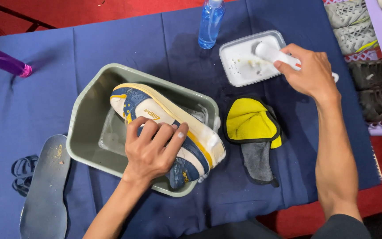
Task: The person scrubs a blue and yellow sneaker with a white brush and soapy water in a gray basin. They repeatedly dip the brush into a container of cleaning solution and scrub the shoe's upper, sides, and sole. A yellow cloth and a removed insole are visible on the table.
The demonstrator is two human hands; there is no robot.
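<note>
Fingers [155, 132] pin sneaker [169, 132] — right hand [310, 73] dips brush [275, 54] in tub [244, 66].

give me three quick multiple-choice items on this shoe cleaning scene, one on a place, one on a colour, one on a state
1. Where does the shoe lie?
A. across the grey basin
B. on the rack
C. on the insole

2. What colour is the top of the folded cloth?
A. red
B. yellow
C. green

3. What is the right hand doing?
A. resting flat and empty
B. holding a white brush in the white tub
C. squeezing the blue bottle

Key: 1 A, the shoe rests over the basin rim under the left hand. 2 B, the cloth shows yellow above its grey part. 3 B, the fingers wrap the brush handle, with its head in the tub.
</note>
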